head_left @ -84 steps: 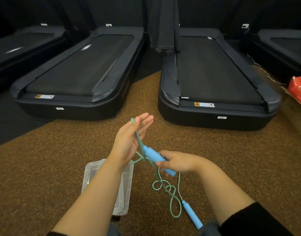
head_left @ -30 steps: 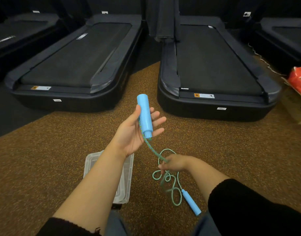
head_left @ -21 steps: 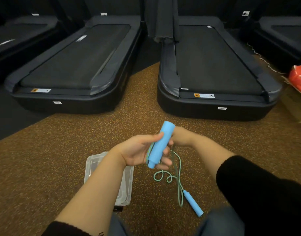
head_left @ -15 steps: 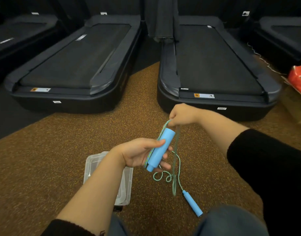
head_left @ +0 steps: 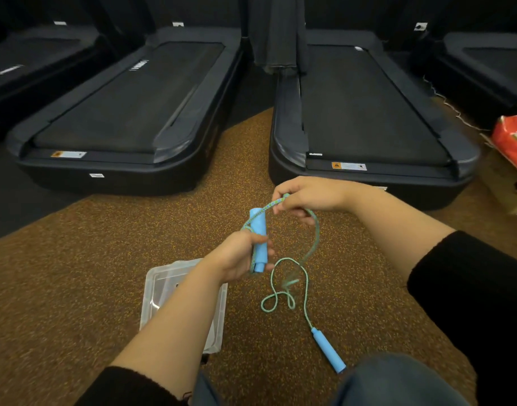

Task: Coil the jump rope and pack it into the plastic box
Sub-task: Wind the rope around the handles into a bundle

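My left hand (head_left: 238, 256) grips one light-blue handle (head_left: 258, 232) of the jump rope, held nearly upright, with a turn of green cord running along it. My right hand (head_left: 305, 196) pinches the green cord (head_left: 316, 230) just above and to the right of that handle, so the cord arches over the handle's top. The rest of the cord loops loosely on the floor (head_left: 276, 300) and ends at the second blue handle (head_left: 327, 350) lying near my knee. The clear plastic box (head_left: 160, 291) sits on the floor under my left forearm, partly hidden.
Two black treadmill decks (head_left: 128, 112) (head_left: 365, 112) lie ahead on the speckled brown floor, with more at both sides. A red-orange bag (head_left: 512, 139) on a cardboard box sits at the far right. My knees are at the bottom edge.
The blue handle went from my right hand to my left. My right hand has since carried the cord up over the handle's top and now sits slightly right of it.
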